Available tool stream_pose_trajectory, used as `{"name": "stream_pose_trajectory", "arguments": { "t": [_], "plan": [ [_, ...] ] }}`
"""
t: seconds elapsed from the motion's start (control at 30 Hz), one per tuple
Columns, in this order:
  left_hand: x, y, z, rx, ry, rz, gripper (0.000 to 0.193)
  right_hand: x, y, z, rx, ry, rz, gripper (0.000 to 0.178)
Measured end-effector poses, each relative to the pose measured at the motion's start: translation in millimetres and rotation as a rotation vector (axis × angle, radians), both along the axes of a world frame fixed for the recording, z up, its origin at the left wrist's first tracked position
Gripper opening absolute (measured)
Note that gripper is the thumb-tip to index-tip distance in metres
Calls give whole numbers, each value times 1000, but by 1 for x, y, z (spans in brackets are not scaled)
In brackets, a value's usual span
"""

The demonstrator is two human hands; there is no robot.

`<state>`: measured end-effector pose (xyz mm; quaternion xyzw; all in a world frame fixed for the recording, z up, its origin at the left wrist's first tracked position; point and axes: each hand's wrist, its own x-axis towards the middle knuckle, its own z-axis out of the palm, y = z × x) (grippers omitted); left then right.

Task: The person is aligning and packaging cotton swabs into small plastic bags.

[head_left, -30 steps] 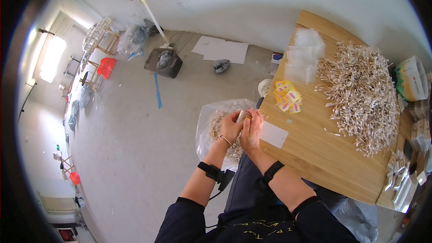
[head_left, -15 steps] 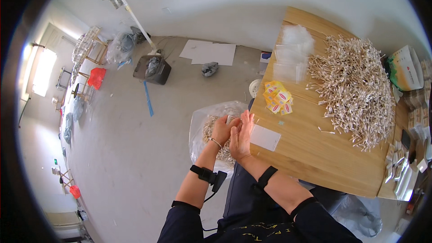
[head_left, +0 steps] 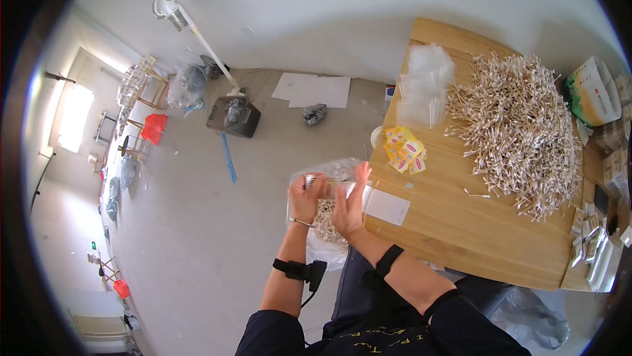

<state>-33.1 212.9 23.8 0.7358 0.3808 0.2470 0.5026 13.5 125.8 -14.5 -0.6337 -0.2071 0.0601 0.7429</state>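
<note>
Clear bag [head_left: 321, 256] of loose swabs [head_left: 327, 225] sits just underneath, probably to catch strays. Left hand [head_left: 304, 202] is curled snugly round a small swab bundle [head_left: 311, 182]; right hand [head_left: 350, 207] is nearly flat, gripping nothing I can see. Yellow cards [head_left: 403, 149] lie farther right, seemingly handy.

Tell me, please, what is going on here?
A person's left hand grips what looks like a bundle of white-tipped cotton swabs; the right hand is open beside it. Both are above a clear plastic bag holding loose swabs. A large heap of pale cotton swabs lies on the brown wooden table.
</note>
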Motion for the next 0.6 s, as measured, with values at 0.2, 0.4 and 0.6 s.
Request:
{"name": "stream_pose_trajectory", "arguments": {
  "t": [0.2, 0.4, 0.6],
  "plan": [
    [-4, -34, 29, 90, -243, -55, 10, 36, -13, 25, 222, 700, 389, 79],
    [14, -105, 35, -123, -419, -55, 12, 51, -80, 88, 61, 520, 510, 79],
    [38, -170, 46, -505, -717, -121, 14, 69, -144, 106, -316, 8, 187, 65]
  ]
}}
